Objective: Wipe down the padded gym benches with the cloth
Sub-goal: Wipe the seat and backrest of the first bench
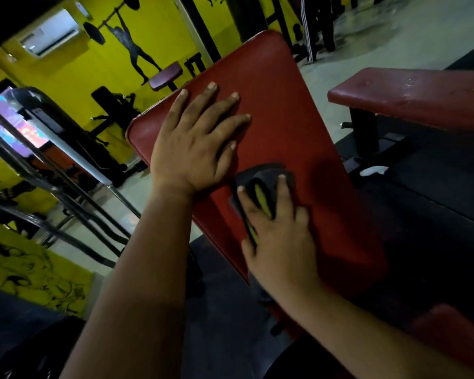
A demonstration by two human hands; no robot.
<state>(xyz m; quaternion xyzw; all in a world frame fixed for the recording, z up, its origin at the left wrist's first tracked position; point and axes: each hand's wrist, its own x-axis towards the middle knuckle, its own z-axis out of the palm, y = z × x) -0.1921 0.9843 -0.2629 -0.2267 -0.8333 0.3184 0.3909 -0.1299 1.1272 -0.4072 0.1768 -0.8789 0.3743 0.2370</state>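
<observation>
A red padded bench back [298,127] fills the middle of the view, tilted away from me. My left hand [195,143] lies flat on its upper part, fingers spread, holding nothing. My right hand [277,236] presses a dark grey cloth with a yellow-green stripe [263,184] against the pad lower down, fingers over the cloth. Part of the cloth is hidden under that hand.
A second red flat bench [411,97] stands to the right on a black frame. A small red pad [454,332] shows at the lower right. Metal machine bars [66,170] run along the left. Yellow walls, a dark bench [110,105] and a person's legs [312,26] lie beyond.
</observation>
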